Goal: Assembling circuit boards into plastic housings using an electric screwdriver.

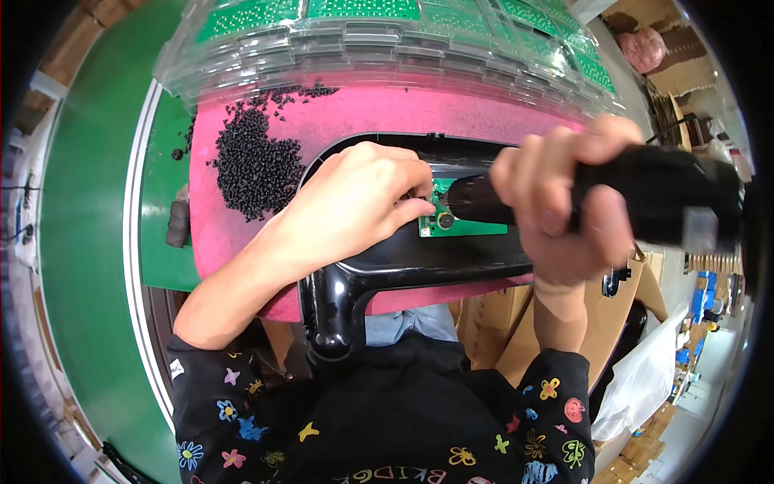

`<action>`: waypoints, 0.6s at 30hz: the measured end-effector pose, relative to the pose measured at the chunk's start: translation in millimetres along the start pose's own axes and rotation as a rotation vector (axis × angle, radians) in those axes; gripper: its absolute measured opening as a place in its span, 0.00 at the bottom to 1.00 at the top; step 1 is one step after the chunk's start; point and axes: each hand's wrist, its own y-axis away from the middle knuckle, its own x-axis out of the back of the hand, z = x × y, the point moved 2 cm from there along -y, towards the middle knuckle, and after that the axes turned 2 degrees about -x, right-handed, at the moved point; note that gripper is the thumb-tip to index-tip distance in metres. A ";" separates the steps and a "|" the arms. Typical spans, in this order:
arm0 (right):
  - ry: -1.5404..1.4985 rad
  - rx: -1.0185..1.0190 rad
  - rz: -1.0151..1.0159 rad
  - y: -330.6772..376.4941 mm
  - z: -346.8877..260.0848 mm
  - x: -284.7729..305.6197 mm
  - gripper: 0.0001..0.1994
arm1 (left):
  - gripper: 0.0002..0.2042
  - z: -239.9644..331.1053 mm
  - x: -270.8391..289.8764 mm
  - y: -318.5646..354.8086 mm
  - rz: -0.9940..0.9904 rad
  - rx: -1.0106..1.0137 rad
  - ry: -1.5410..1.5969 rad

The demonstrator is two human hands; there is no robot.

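Observation:
A green circuit board lies inside a glossy black plastic housing, which has a handle-like part curving toward me. In my right hand is a black electric screwdriver, tilted low with its nose over the board; motion blurs it. My left hand rests across the housing, its thumb and forefinger bent together at the board beside the screwdriver's nose. Whatever those fingertips hold, if anything, is hidden. Close to the left wrist sits a heap of small black screws.
Under the housing spreads a pink mat on a green table. Stacked clear plastic trays with green boards line the far side. A dark cylindrical piece lies at the mat's left edge. Cardboard stands below right.

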 end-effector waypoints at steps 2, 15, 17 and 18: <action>-0.087 0.090 -0.158 -2.6 -11.7 5.7 0.17 | 0.08 5.2 1.4 -1.3 0.031 -0.129 0.006; -0.030 0.006 -0.146 2.5 -22.0 2.9 0.16 | 0.08 0.2 -2.5 -0.9 0.012 -0.257 0.141; -0.009 -0.022 -0.088 4.3 -18.5 -1.0 0.16 | 0.07 3.0 -1.9 -1.8 0.002 -0.251 0.112; -0.010 -0.025 -0.089 5.8 -18.3 -1.8 0.16 | 0.06 3.8 -2.1 -2.1 -0.005 -0.241 0.080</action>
